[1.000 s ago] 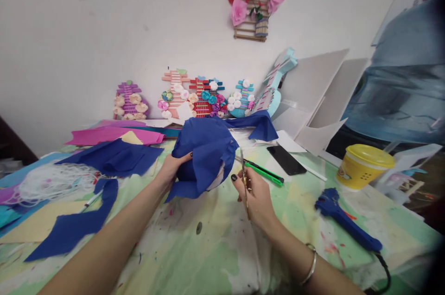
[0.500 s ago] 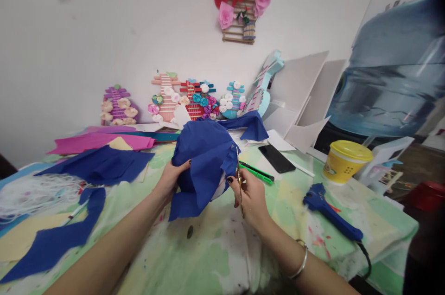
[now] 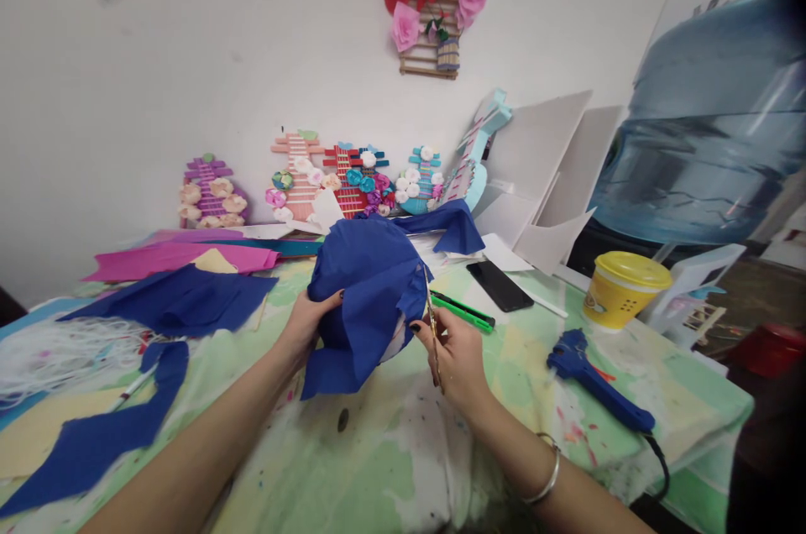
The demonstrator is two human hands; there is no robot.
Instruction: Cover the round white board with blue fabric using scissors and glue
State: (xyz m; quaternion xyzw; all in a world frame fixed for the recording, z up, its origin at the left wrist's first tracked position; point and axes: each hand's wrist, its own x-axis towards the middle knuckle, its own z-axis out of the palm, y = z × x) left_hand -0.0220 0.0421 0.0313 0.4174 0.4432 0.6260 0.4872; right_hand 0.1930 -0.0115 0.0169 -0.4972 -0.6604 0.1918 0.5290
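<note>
Bundle [image 3: 371, 265] in dark blue wrap [image 3: 358, 332], located over middle of cloth-covered bench [image 3: 371, 475]; form beneath concealed, save for pale patch [image 3: 394, 341] exposed at lower right. Loose flap [image 3: 331, 370] hanging at lower left. Contact with surface below: cannot tell. Left hand [image 3: 306, 324] at bundle's left side: fingers grasping it, thumb across the near face, remaining fingers largely hidden. Right hand [image 3: 461, 353] opposite: fingers clasped on scissors [image 3: 434, 341], blades pointing upward at the bundle's ragged right edge; gap between blades too fine to make out, handle loops partly covered. Green cutter [image 3: 466, 314] just beyond right hand, left end hard to trace behind the blades. Farther off, black phone [image 3: 499, 285]; to its right, yellow tub [image 3: 626, 290] with indistinct label; nearer, blue glue gun [image 3: 601, 383], cord [image 3: 661, 467] running out of sight past the bench edge. At left, blue sheets [image 3: 176, 299] beside tangle of white string [image 3: 69, 349], the latter cut off at the border. Behind, guitar-shaped pieces [image 3: 299, 181] along the wall [image 3: 189, 30], one largely covered by its neighbour. Large water bottle [image 3: 705, 123] at far right, outer side lost in darkness.
</note>
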